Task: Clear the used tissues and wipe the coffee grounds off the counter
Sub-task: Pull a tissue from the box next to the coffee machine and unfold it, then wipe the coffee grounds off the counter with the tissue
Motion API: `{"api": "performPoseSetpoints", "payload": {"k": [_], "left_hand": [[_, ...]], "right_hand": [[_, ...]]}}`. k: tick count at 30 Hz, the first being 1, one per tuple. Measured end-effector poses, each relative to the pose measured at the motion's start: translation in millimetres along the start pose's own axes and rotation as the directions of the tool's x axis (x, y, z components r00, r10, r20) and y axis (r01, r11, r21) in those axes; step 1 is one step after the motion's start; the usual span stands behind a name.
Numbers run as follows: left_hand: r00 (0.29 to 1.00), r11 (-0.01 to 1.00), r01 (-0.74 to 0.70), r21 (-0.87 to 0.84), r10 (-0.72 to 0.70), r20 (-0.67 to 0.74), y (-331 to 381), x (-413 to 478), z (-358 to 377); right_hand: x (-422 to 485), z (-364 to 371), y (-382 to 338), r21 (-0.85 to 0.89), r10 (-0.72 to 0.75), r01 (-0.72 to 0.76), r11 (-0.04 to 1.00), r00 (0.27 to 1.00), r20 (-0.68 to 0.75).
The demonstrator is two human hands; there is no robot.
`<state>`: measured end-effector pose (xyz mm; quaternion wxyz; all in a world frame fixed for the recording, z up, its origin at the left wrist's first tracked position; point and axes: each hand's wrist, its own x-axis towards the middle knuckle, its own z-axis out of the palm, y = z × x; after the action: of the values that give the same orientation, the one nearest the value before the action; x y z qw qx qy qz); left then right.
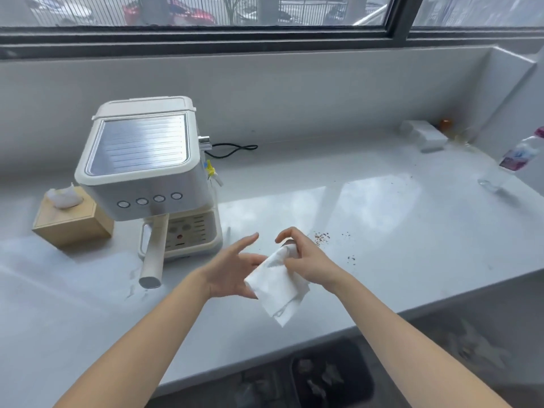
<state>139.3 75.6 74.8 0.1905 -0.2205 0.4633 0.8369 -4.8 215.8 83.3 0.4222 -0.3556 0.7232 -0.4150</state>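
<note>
A clean white tissue (278, 285) hangs between my hands above the white counter (382, 231). My right hand (303, 260) pinches its upper end. My left hand (232, 272) has its fingers spread, with the palm touching the tissue's left edge. Brown coffee grounds (321, 237) lie scattered on the counter just right of my right hand, with more specks (351, 257) further right. Below the counter edge a dark bin (357, 366) holds crumpled tissues.
A white espresso machine (147, 172) with a portafilter handle (153, 260) stands at the left, a wooden tissue box (70, 222) beside it. A clear water bottle (512, 160) and white blocks (424, 135) sit at the far right. A window runs along the back.
</note>
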Motion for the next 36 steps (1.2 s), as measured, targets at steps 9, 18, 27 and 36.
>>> {"api": "performPoseSetpoints", "payload": {"k": [9,18,27,36], "left_hand": [[0.945,0.995,0.03,0.097,0.003,-0.328,-32.6,19.4,37.1],[0.789,0.974,-0.195,-0.115,0.086,-0.609,-72.2,8.8,55.5],[0.029,0.903,-0.075,0.423,0.426,-0.904,-78.6,29.5,45.7],[0.295,0.651,0.364,0.666,0.598,-0.745,-118.7,83.7,21.8]], "right_hand": [[10.7,-3.8,24.8,-0.151,-0.089,0.109,0.983,0.988,0.13],[2.7,-17.1,76.2,-0.255,-0.251,0.248,0.934,0.968,0.022],[-12.2,-150.4,167.7,-0.613,-0.204,-0.045,0.788,0.921,-0.331],[-6.4,-236.5,229.5,-0.719,0.018,-0.351,0.599,0.904,-0.427]]}}
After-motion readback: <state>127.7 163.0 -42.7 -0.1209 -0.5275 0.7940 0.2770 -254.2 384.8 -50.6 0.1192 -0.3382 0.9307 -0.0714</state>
